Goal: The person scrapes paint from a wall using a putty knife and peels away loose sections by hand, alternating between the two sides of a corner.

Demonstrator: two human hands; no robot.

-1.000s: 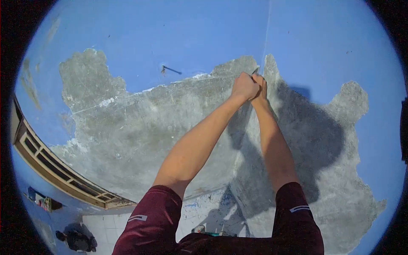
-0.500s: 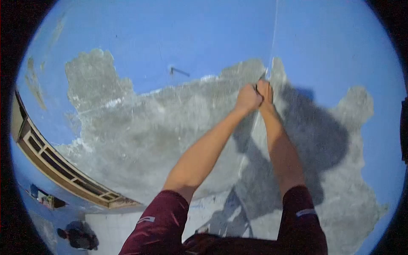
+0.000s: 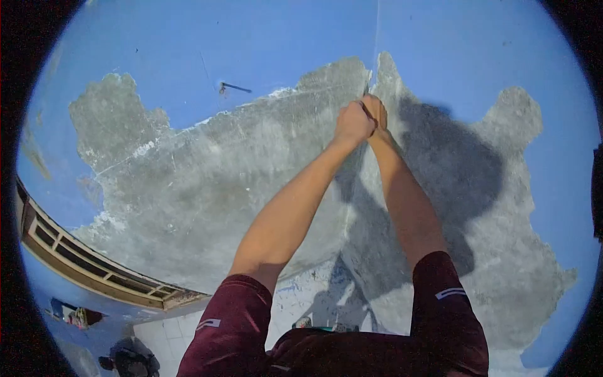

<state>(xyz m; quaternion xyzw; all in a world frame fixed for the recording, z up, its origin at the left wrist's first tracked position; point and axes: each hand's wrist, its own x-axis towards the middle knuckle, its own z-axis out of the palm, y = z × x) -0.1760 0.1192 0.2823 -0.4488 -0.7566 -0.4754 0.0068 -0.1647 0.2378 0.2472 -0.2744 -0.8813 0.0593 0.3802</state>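
Both my hands are raised together at the wall corner, where blue paint meets bare grey plaster. My left hand [image 3: 354, 123] is closed, pressed against the other hand. Beside it my right hand [image 3: 375, 115] is also closed, its fingers curled at the corner line. A thin dark tip shows just above the hands, but what they grip is too small to name. Grey plaster [image 3: 220, 182] spreads to the left of my arms, and a shadowed patch of plaster [image 3: 446, 169] lies to the right.
A dark metal hook [image 3: 235, 87] sticks out of the blue wall [image 3: 282, 38]. At the lower left are a wooden window frame [image 3: 94, 267], a niche with small items [image 3: 78, 316] and a person in dark clothes [image 3: 132, 362]. Pale tiles show below.
The view has shifted, so the wall features appear further left and the hook slightly higher. My hands remain together at the corner, a little lower relative to the top of the bare plaster.
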